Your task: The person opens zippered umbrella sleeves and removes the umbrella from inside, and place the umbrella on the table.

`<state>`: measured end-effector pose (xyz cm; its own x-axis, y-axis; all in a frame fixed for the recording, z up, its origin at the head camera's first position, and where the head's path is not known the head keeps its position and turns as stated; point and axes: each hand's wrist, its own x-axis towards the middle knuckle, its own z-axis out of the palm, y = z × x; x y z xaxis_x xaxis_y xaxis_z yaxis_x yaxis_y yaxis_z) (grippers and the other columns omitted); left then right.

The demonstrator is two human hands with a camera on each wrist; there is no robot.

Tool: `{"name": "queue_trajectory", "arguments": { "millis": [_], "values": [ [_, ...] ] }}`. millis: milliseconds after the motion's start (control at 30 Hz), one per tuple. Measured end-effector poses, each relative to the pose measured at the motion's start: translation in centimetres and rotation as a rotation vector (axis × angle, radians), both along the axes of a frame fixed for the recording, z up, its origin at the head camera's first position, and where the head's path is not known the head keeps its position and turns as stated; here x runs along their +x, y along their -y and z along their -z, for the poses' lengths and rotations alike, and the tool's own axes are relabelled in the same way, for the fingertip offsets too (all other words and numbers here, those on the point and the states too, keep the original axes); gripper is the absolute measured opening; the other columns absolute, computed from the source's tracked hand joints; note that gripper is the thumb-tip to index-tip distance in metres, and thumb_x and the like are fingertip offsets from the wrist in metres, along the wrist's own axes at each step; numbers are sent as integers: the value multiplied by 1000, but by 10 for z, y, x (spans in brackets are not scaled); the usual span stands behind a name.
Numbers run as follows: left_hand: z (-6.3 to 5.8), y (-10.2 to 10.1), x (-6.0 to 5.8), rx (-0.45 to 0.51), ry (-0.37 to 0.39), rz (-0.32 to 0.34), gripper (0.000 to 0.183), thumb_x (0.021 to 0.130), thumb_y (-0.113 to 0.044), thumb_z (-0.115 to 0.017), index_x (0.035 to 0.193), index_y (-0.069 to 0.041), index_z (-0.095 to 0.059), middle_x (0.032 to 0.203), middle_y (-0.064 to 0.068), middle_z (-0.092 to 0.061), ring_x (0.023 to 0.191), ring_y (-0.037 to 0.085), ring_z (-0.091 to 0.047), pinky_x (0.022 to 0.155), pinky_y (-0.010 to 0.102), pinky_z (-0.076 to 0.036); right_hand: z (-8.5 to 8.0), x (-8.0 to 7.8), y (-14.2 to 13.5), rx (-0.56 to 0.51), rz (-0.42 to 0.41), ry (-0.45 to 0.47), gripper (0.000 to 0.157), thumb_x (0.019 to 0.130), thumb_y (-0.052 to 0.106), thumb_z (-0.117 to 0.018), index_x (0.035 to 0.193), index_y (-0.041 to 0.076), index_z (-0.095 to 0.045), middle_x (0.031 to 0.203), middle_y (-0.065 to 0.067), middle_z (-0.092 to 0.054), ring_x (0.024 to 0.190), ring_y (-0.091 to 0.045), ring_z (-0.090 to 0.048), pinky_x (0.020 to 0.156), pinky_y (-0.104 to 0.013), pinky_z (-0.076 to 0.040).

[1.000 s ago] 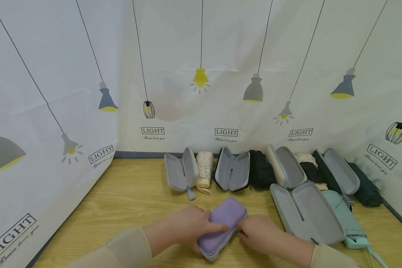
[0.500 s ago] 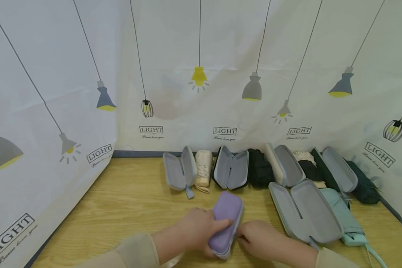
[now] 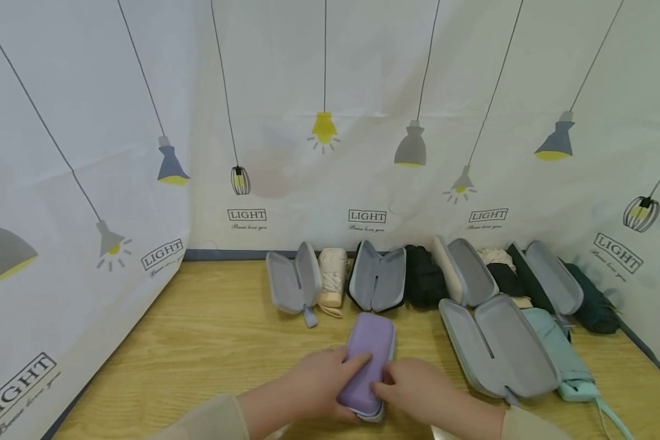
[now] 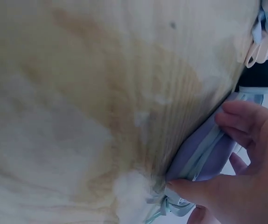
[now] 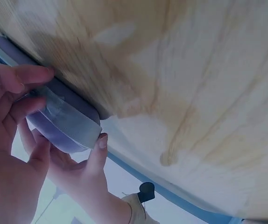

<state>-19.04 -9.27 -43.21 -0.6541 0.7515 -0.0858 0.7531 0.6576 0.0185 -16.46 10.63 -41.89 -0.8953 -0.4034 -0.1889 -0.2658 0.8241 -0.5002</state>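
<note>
A closed purple hard zip case [image 3: 371, 339] lies near the front of the table, its long side running away from me. My left hand [image 3: 324, 379] grips it from the left, thumb across the lid and fingers down at the near end. At the right side, curled fingers of my right hand [image 3: 415, 388] pinch at the seam. The right wrist view has a pale grey zipper band [image 5: 73, 121] around the case's side, with those fingertips right on it. The zipper pull is mostly hidden between them.
Along the back stand open grey-lined cases [image 3: 294, 278] among folding umbrellas: cream [image 3: 332, 278], black [image 3: 426, 278] and dark green [image 3: 596, 299]. A larger open case [image 3: 514, 351] and a mint umbrella [image 3: 561, 354] lie at right. Wood tabletop [image 3: 209, 330] extends left; a printed cloth [image 3: 286, 122] hangs behind.
The purple case has turned from a rightward slant to nearly straight. My right hand has shifted slightly left, and its fingers now overlap the case's right edge. My left hand still holds the case.
</note>
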Motion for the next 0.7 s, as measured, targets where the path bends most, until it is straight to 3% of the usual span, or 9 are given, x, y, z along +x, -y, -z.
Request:
{"name": "queue_trajectory", "arguments": {
  "millis": [167,367,533,600,700],
  "values": [
    [1,16,1,90,58,4,91,67,-63,-63,141,-23,-28,119,7,-50,100,15,-52,81,30,-44,1,-3,12,-37,7,21,44,80,55,-54,59,17,-51,50,5,-45,45,-11,-40,42,-28,-32],
    [-2,39,5,188,168,-55,86,70,-62,-61,141,-24,-29,124,5,-47,105,14,-49,84,32,-43,4,-10,25,-119,4,76,41,79,53,-58,61,17,-51,52,5,-45,46,-11,-41,43,-27,-32],
    [-3,58,3,304,343,-147,73,79,-56,-56,139,-20,-35,111,-3,-51,92,5,-50,76,26,-44,7,-19,33,-207,-9,126,39,78,49,-61,63,15,-51,54,4,-43,47,-11,-40,43,-27,-31],
    [-3,63,1,375,427,-217,65,83,-50,-56,137,-19,-38,104,-7,-54,86,3,-51,72,24,-44,7,-23,35,-207,-9,128,40,78,50,-60,63,15,-51,54,4,-44,47,-11,-40,43,-27,-31],
    [0,68,-2,488,487,-329,54,86,-40,-57,133,-16,-43,92,-10,-56,80,4,-53,68,26,-45,6,-26,37,-155,-8,97,40,78,52,-59,63,16,-51,54,5,-45,47,-11,-41,43,-27,-32]
  ]
}}
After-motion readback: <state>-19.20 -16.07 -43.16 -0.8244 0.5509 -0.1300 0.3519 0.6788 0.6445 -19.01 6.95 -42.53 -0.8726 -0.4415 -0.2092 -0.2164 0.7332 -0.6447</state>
